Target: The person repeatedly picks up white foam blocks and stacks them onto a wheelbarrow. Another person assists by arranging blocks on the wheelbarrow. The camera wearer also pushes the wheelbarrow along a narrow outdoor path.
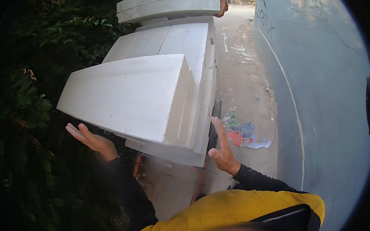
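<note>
Left of the left hand [89,139], dark leafy bushes [24,122] fill the view right up to the rim. That hand is open, palm up and fingers spread, holding nothing; it hovers just under the near left edge of the top foam slab [126,95], and whether the fingertips touch the underside cannot be told. The slab lies above and ahead of both hands, between them, its long axis running from the left hand's side across toward the right hand and slightly away. It is a thick white block of rough, grainy foam with a flat broad face turned up and a squared-off end facing the right hand; its left end sticks out over the bushes, askew from the pile. Beneath and beyond it sits the stack of foam slabs [178,45], the same white, lined up away from the person on what looks like a cart, though the carrier is mostly hidden.

Right of the stack's near corner, the right hand [222,149] is also open and empty, fingers straight and pointing up, palm turned toward the slab ends, close beside them but apart. Both hands seem about equally near. Farther right lie a concrete path [243,84] with a torn coloured wrapper [245,135], then a pale grey wall [316,89]. At the far end of the stack, another person's hand [223,6] grips a lifted slab [167,4].
</note>
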A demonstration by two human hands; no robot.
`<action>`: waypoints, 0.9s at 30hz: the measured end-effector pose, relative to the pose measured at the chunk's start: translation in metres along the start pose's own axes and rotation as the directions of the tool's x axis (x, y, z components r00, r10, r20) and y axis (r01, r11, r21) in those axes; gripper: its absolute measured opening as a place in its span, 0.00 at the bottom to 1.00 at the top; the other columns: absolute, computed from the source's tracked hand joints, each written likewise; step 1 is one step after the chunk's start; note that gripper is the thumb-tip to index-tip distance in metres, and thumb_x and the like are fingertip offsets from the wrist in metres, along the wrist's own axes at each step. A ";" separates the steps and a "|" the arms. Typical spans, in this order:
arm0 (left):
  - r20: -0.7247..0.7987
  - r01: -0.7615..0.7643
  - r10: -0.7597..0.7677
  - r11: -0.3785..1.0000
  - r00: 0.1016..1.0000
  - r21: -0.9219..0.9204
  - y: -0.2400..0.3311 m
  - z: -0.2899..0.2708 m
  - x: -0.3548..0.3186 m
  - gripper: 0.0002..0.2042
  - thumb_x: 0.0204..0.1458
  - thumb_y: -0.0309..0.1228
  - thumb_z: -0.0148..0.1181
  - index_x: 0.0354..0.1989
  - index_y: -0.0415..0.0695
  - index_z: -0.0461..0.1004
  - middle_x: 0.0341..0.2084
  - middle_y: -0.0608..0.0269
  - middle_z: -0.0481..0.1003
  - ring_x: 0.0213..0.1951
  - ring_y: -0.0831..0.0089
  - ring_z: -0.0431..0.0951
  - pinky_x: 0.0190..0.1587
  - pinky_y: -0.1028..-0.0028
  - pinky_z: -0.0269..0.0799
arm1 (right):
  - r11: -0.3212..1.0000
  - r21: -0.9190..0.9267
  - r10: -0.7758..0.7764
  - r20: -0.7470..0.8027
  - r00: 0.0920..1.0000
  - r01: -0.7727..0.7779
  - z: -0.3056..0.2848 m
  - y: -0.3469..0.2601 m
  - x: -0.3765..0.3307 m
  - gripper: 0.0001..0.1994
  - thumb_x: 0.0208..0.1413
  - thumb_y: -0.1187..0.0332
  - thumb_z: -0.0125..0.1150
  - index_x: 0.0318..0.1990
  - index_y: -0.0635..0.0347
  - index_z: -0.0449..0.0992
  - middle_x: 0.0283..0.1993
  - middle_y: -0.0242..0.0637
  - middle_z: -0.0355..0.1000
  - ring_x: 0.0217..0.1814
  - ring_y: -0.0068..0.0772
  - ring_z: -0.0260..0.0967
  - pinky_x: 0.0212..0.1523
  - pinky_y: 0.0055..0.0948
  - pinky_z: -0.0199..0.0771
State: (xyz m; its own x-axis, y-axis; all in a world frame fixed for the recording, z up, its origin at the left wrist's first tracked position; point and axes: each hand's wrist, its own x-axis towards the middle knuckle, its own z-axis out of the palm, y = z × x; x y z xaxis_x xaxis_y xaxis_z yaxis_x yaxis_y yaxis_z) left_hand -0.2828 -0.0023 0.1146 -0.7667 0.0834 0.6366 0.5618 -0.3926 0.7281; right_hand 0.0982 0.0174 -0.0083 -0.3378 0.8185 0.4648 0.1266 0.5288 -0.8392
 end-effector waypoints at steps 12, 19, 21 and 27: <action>0.250 -0.304 0.266 0.944 0.931 0.131 0.170 0.080 -0.143 0.29 0.64 0.38 0.55 0.71 0.37 0.62 0.70 0.51 0.64 0.71 0.59 0.61 0.73 0.60 0.51 | 0.699 -0.282 0.703 0.102 0.704 -0.657 -0.219 0.157 -0.187 0.44 0.65 0.40 0.55 0.74 0.70 0.55 0.73 0.65 0.59 0.76 0.59 0.57 0.75 0.46 0.54; 0.198 -0.300 0.246 0.899 0.949 0.318 0.164 0.086 -0.145 0.17 0.65 0.34 0.55 0.57 0.38 0.79 0.56 0.52 0.77 0.58 0.63 0.75 0.62 0.66 0.67 | 0.691 -0.267 0.713 0.099 0.695 -0.671 -0.283 0.200 -0.191 0.44 0.64 0.37 0.54 0.72 0.69 0.60 0.70 0.65 0.63 0.75 0.60 0.59 0.73 0.45 0.57; 0.196 -0.310 0.256 0.890 0.947 0.334 0.160 0.085 -0.144 0.17 0.65 0.34 0.55 0.56 0.38 0.80 0.54 0.52 0.78 0.56 0.64 0.76 0.60 0.67 0.68 | 0.701 -0.231 0.707 0.099 0.700 -0.675 -0.291 0.206 -0.186 0.44 0.63 0.37 0.55 0.72 0.70 0.60 0.71 0.65 0.62 0.76 0.58 0.58 0.74 0.45 0.56; 0.180 -0.307 0.262 0.900 0.948 0.310 0.153 0.086 -0.142 0.17 0.65 0.34 0.55 0.55 0.36 0.80 0.52 0.54 0.79 0.53 0.66 0.78 0.59 0.69 0.69 | 0.702 -0.139 0.712 0.109 0.694 -0.699 -0.293 0.221 -0.177 0.44 0.62 0.37 0.56 0.71 0.70 0.62 0.72 0.63 0.62 0.76 0.55 0.59 0.74 0.42 0.56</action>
State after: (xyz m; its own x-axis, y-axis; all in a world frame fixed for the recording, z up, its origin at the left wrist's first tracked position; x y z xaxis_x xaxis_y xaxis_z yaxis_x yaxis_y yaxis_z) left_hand -0.0613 0.0040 0.1577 -0.5242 0.1409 0.8398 0.8372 -0.0950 0.5385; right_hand 0.4586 0.0553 -0.1931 -0.2457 0.9199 -0.3058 0.4545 -0.1693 -0.8745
